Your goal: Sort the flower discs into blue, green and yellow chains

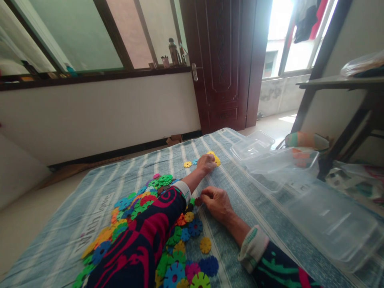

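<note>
Plastic snowflake discs (pixel 141 206) in many colours lie in a loose heap on the striped bed cover, partly hidden under my left sleeve. My left hand (pixel 206 163) stretches beyond the heap, its fingers closed at several yellow snowflake discs (pixel 217 161); the fingertips are partly hidden. Beside it on the cover lie one yellow disc (pixel 187 164) and a light blue one (pixel 195 162). Closer to me, my right hand (pixel 218 203) pinches a brown snowflake disc (pixel 198 201) between thumb and fingers, at the heap's right edge.
Clear plastic boxes (pixel 282 162) stand on the right side of the bed, with a clear plastic lid or box (pixel 336 220) nearer me. The striped cover (pixel 162 158) reaches a far edge before a wall and a brown door (pixel 223 60). A table (pixel 339 83) stands at right.
</note>
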The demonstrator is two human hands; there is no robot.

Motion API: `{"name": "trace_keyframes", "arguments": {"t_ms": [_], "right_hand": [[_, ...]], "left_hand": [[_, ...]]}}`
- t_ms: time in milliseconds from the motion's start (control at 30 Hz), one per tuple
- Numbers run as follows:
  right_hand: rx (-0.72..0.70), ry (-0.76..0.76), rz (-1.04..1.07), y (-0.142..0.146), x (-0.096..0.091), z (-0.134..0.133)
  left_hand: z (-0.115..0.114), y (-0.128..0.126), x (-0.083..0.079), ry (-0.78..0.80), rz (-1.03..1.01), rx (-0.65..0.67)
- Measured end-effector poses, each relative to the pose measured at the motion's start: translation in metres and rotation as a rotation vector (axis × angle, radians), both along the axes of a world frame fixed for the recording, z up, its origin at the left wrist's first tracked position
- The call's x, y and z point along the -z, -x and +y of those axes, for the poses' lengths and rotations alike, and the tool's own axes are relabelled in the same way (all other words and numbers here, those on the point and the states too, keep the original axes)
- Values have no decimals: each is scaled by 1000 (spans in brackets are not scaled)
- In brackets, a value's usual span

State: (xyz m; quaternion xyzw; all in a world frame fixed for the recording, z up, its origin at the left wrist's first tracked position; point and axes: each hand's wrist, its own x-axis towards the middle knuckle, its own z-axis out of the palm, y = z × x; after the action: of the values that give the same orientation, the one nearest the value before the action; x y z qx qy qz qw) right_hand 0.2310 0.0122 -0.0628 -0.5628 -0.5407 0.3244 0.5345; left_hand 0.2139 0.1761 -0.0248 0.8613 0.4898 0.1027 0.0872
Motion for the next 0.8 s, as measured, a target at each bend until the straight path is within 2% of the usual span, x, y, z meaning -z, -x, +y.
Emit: {"name": "trace_keyframes", "arguments": {"t_ms": [133, 300, 567, 667, 800], "right_hand": [[13, -5, -4, 0, 0, -1], [21, 9, -10, -1, 0, -1], [30, -8, -37, 0, 4, 0], [6, 16, -25, -1, 5, -1], [19, 17, -33, -2, 7, -1]], "left_hand": [[3, 21, -7, -29, -41, 6], [-4, 71, -17, -2, -51, 39], [-46, 153, -24, 117, -39, 79], [-61, 171, -26, 142, -46, 83], [-82, 180, -32, 161, -49, 93]]}}
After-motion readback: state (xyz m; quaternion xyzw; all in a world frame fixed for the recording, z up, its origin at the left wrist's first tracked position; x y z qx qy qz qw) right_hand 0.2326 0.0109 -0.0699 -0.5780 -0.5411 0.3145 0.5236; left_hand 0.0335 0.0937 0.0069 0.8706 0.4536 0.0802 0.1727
